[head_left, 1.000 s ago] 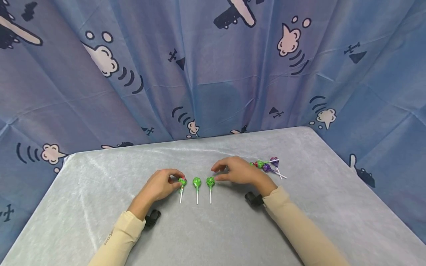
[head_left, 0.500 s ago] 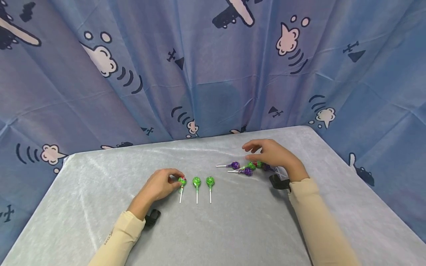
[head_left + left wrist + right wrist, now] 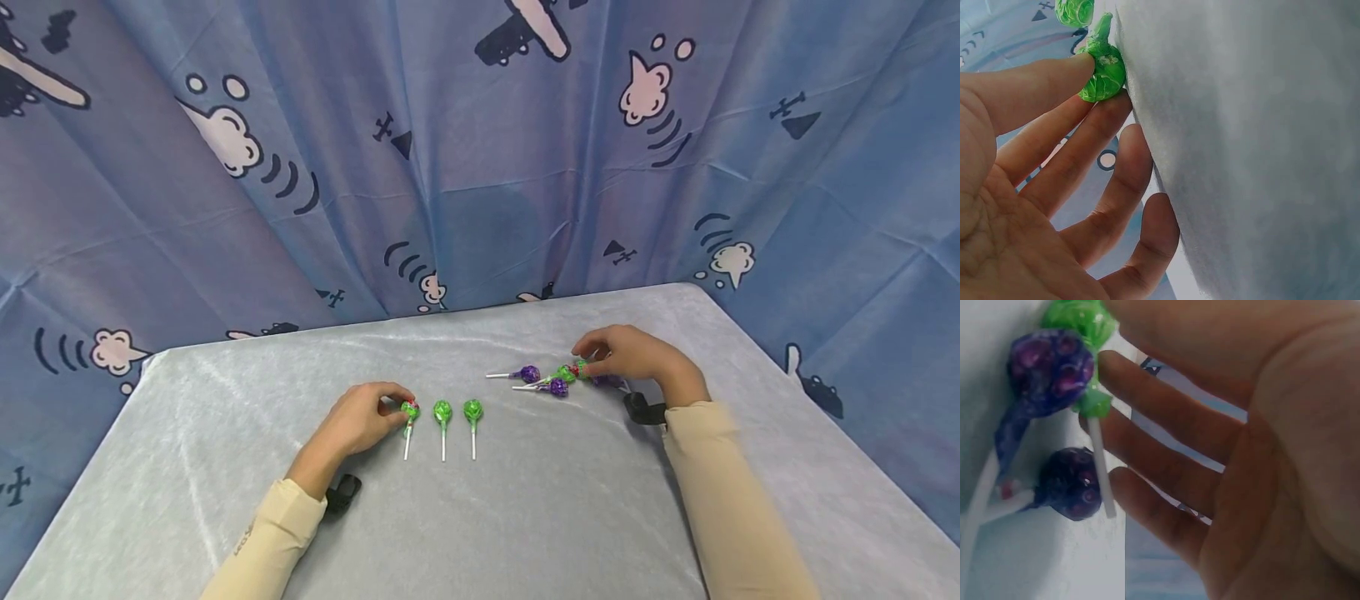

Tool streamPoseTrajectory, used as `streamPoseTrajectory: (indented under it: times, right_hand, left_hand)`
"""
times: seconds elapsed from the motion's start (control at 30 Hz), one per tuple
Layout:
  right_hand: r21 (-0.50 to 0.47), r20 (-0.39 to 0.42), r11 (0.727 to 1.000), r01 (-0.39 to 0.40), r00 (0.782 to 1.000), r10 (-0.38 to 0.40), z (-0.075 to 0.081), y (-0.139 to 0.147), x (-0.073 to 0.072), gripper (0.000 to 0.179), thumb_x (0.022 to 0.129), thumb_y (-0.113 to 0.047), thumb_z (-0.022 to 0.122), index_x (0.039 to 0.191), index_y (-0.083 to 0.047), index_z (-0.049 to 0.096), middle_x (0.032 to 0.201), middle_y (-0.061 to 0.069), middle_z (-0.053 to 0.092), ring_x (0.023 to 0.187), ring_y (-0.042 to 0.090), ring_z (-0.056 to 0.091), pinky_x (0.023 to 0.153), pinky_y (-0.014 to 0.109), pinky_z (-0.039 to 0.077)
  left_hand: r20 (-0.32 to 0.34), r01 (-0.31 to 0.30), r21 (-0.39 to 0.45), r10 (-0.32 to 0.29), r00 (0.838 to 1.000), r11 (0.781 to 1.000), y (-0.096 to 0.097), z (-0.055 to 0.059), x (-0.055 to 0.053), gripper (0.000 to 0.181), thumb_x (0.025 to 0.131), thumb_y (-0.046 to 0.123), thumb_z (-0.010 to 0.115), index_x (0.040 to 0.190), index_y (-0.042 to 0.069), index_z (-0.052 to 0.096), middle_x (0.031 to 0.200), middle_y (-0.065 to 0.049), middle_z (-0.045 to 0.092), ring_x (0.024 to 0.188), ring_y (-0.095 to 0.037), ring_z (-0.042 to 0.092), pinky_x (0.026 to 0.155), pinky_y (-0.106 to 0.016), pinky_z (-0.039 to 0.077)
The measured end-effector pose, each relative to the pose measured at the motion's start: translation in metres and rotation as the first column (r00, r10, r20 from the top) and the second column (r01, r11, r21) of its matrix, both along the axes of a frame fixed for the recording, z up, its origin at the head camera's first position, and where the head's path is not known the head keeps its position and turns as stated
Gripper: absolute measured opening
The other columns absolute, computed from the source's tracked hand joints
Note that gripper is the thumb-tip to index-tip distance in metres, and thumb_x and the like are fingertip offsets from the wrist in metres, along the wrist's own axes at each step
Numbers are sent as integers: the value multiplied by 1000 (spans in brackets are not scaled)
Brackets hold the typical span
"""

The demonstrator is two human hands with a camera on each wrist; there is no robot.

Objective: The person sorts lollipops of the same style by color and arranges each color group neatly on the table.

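Note:
My left hand pinches the head of a green lollipop between thumb and fingers, its white stick pointing toward me on the grey cloth. Beside it, to the right, two more green lollipops lie parallel in a row. My right hand is at the loose pile, thumb and index finger closed around the head of a green-and-red lollipop. In the right wrist view that green lollipop meets the thumb, and two purple lollipops lie close by.
Left of the right hand lie two purple lollipops and another green lollipop, sticks pointing left. More purple wrappers show partly under the hand. A grey-white cloth covers the table, and a blue patterned curtain hangs behind.
My right hand has left the rightmost green lollipop of the row, moved right to the pile and lowered onto a green lollipop there. The left hand has stayed in place.

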State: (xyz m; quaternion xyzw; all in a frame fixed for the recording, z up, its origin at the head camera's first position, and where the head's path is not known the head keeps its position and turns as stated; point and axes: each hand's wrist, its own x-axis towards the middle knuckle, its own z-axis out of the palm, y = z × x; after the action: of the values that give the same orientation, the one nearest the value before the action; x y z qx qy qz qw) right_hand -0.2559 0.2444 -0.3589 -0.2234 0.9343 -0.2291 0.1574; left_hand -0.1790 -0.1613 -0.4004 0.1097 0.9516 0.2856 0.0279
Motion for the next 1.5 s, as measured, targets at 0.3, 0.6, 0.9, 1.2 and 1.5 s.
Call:
streamPoseTrajectory:
  times: [0.3, 0.6, 0.9, 1.2, 1.5]
  right_hand:
    - [39, 41, 999, 23, 999, -24, -8, -5, -2, 28, 90, -13, 72, 118, -9, 70, 122, 13, 70, 116, 31, 63, 99, 49, 49]
    - [14, -80, 992, 126, 989, -124, -13, -10, -5, 24, 90, -17, 71, 112, -8, 71, 109, 10, 73, 98, 24, 65, 89, 46, 51]
    - [38, -87, 974, 222, 972, -219, -17, -10, -7, 32, 96, -32, 65, 116, -8, 69, 110, 12, 71, 98, 25, 63, 90, 48, 49]
    - [-31, -112, 990, 141, 983, -144, -15, -5, -7, 27, 101, -15, 55, 124, -9, 68, 128, 17, 66, 125, 39, 56, 104, 59, 42]
    - [-44, -74, 995, 95, 992, -98, -17, -3, -6, 30, 99, -4, 54, 125, -9, 69, 130, 15, 66, 130, 39, 53, 107, 60, 39]
  left_hand:
    - [5, 1, 5, -1, 1000, 1000, 0, 0, 0, 21, 87, 17, 75, 107, 20, 76, 107, -1, 73, 81, -11, 59, 70, -31, 46]
    - [7, 1, -2, -1, 1000, 1000, 0, 1, 1, 21, 87, 16, 75, 107, 21, 75, 108, 0, 73, 81, -11, 59, 71, -31, 46]
    - [-4, 8, -8, -8, 1000, 1000, 1, 2, 1, 22, 87, 17, 75, 108, 19, 75, 107, 0, 73, 80, -10, 58, 70, -31, 45]
    - [-3, 7, -13, -7, 1000, 1000, 1, 2, 1, 21, 87, 17, 74, 108, 20, 75, 108, 0, 73, 81, -11, 58, 71, -31, 46]
    - [4, 0, -11, 0, 1000, 1000, 1, 1, 1, 22, 87, 17, 74, 108, 20, 75, 107, 0, 73, 80, -11, 58, 69, -31, 45]
